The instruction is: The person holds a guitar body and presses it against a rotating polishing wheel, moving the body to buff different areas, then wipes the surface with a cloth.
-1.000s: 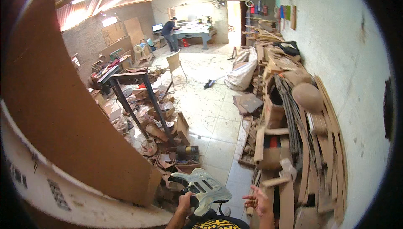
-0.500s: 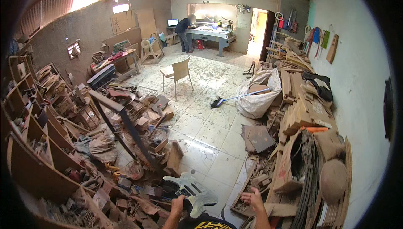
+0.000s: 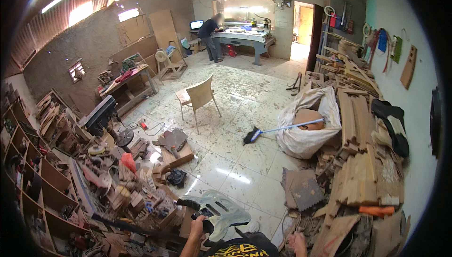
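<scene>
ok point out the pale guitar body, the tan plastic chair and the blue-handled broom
pale guitar body (image 3: 221,211), head view, on its flat face
tan plastic chair (image 3: 201,95), head view, on its backrest
blue-handled broom (image 3: 287,127), head view, on its handle

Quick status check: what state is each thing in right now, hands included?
Left hand: closed on the guitar body, holding it up.
Guitar body: pale, held off the floor, tilted.
Right hand: low at the frame edge, appears empty; grip unclear.
Chair: upright, unoccupied.
Broom: leaning against the white sack.
White sack: open at the top, slumped.
Laptop: open, screen lit.
</scene>
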### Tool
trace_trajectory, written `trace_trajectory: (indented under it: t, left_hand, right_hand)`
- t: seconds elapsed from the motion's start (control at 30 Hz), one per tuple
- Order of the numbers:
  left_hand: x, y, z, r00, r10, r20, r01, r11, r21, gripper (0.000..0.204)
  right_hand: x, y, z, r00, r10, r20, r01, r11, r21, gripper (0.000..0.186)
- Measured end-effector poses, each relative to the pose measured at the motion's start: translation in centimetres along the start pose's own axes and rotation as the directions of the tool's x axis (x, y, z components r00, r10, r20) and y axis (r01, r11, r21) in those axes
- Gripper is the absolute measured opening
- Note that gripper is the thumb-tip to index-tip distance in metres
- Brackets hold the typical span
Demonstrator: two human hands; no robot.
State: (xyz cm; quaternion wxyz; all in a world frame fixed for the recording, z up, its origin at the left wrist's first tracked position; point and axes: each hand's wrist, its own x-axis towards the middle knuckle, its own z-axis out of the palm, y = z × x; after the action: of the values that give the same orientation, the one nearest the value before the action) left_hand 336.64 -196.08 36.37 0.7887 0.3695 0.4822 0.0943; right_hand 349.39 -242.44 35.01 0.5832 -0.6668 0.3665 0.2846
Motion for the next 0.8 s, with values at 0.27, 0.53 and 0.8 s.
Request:
trace_trajectory:
  t: [0.27,0.53,0.8]
  left_hand:
    - [9.7,14.1,15.6,0.985,0.018,-0.17,-0.062,0.964,-0.259,0.015]
    - [29.5,26.6,26.0,0.99,0.013,-0.142,-0.033,0.99,-0.135,0.013]
    - [47.0,43.6,40.1,0.999,-0.025,-0.04,0.029,0.993,0.111,0.017]
  right_hand:
    - [8.6,-41.2,28.6,0.665,-0.547,0.509,0.686,0.716,-0.127,0.036]
    - [32.0,-51.6,37.6,0.683,-0.495,0.538,0.694,0.67,-0.264,0.021]
    - [39.1,-50.6,32.5,0.997,0.071,0.008,-0.05,0.775,-0.63,0.022]
